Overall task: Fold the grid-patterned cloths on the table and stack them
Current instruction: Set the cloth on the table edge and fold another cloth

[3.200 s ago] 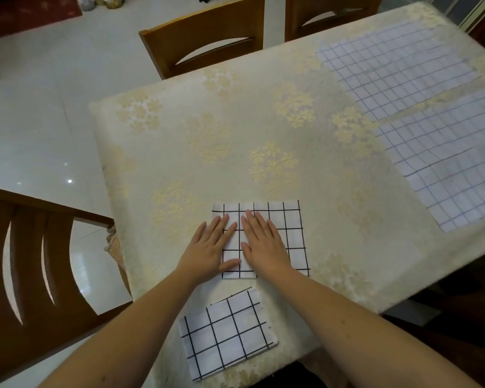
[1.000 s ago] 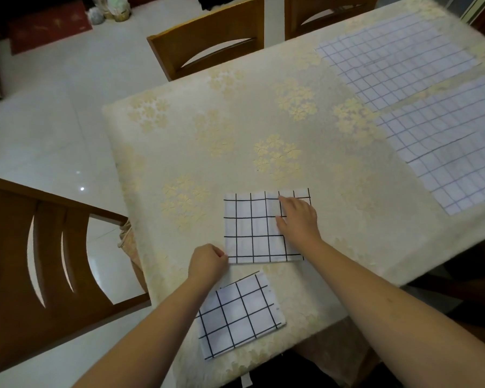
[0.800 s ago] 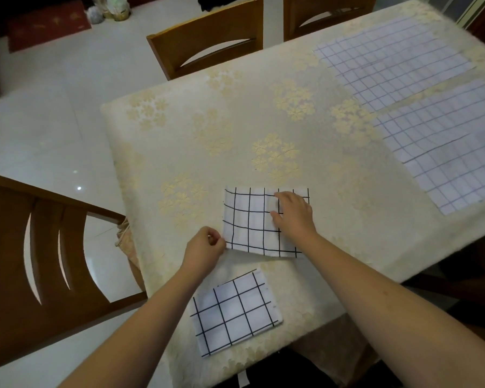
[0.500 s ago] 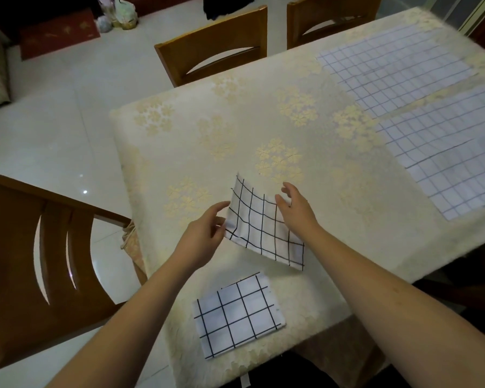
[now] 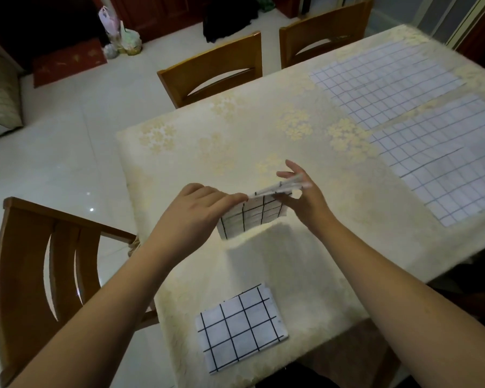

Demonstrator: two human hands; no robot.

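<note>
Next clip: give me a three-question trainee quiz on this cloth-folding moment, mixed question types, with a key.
1. True or false: the folded cloth in the hands is lying flat on the table.
2. Multiple choice: where is the other folded cloth? A) on the near chair B) near the table's front edge, below the hands C) on top of the unfolded cloths
3. Fill in: the number of large unfolded grid cloths at the far right of the table is ___.

Key:
1. False. The left hand and right hand hold it lifted off the surface.
2. B
3. Two: the farther unfolded cloth and the nearer unfolded cloth.
</note>
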